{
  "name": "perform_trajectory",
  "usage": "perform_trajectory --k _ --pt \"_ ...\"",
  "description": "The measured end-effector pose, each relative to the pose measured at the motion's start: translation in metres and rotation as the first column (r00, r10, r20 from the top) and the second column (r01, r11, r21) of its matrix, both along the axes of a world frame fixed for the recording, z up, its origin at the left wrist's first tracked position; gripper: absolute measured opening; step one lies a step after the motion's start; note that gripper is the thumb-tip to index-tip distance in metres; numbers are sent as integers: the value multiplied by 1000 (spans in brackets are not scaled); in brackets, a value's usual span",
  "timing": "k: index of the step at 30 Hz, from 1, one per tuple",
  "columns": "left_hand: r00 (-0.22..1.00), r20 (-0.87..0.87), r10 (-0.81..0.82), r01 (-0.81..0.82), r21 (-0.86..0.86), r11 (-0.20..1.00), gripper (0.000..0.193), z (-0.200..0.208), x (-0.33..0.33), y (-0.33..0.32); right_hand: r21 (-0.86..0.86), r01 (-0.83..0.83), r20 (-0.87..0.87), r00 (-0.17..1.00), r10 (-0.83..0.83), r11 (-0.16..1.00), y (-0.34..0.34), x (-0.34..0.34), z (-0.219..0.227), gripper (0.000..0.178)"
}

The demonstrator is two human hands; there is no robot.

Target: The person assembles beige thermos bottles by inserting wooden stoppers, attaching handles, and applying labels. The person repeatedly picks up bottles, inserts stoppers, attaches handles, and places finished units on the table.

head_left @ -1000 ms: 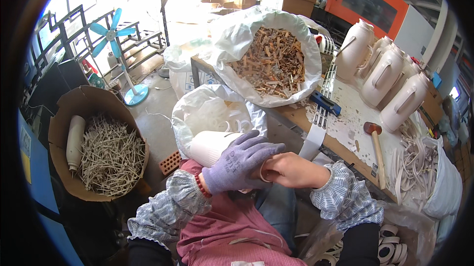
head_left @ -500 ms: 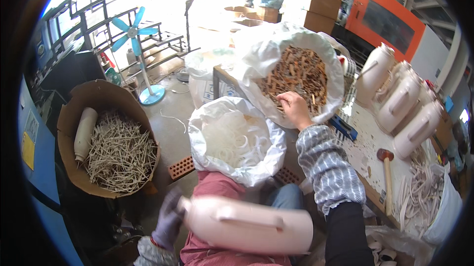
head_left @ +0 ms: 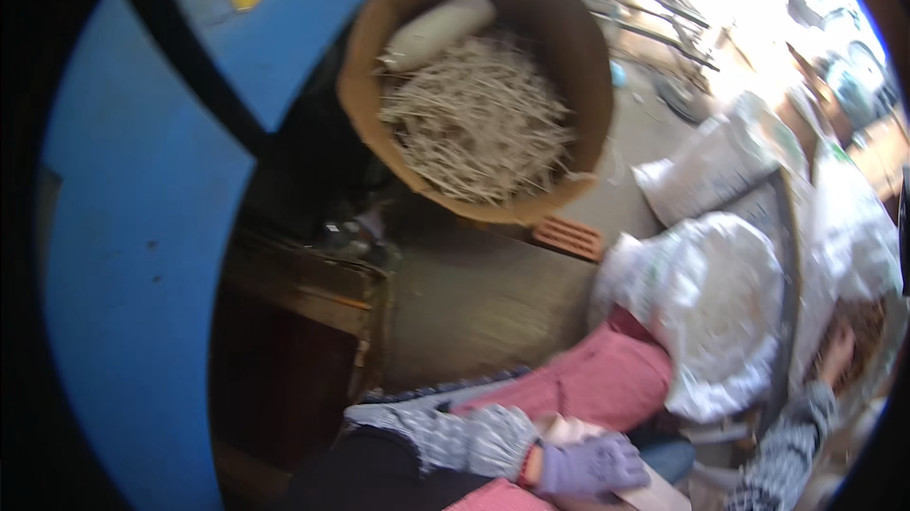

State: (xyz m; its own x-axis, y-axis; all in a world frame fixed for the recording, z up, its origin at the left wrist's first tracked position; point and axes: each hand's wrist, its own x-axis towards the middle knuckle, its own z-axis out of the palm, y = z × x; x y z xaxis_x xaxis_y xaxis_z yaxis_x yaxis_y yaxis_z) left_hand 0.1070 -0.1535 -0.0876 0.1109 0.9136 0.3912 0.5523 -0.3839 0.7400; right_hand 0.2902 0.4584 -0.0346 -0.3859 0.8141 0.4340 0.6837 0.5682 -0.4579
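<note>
My left hand (head_left: 592, 466), in a light purple glove, lies over my lap with its fingers curled on a pale pink plastic thermos casing (head_left: 656, 495). Only parts of the casing show, and the lower picture edge cuts it off. Far to the right, my bare right hand (head_left: 838, 352) reaches into a white sack (head_left: 858, 217) of small brown pieces (head_left: 866, 340). Its fingers are blurred and partly hidden among the pieces. Between my hands stands another white sack (head_left: 630, 274) with translucent whitish scraps in it.
A round-sided cardboard box (head_left: 590, 46) holds thin pale sticks (head_left: 483, 122) and another pale casing (head_left: 441, 29). A blue machine panel (head_left: 142, 255) fills the left side. A perforated red brick (head_left: 569, 238) lies by the box, and a metal bar (head_left: 789, 293) runs between the sacks.
The view has swung left and tilted. My left hand has shifted from the casing's narrow end to lie over it. My right hand remains at the brown pieces, seemingly lower among them.
</note>
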Motion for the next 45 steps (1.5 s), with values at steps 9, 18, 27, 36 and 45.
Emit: perform_trajectory --k 9,18,27,36,45 --pt "990 -46 133 -131 43 990 45 4 -7 3 -287 -278 -152 958 243 917 -69 5 19 23" --pt "987 159 37 41 -461 887 46 22 -61 11 -606 -466 -49 830 555 645 -385 -61 37 19" --pt "970 -117 215 -197 150 969 29 22 -25 34 -298 -681 -41 709 704 669 -468 -37 28 22" --pt "903 430 2 298 -629 718 53 34 -49 37 -20 -627 199 761 617 779 -476 -9 26 30" --pt "981 171 89 23 -561 828 49 20 -32 41 -17 -713 263 673 691 701 -475 -21 15 33"
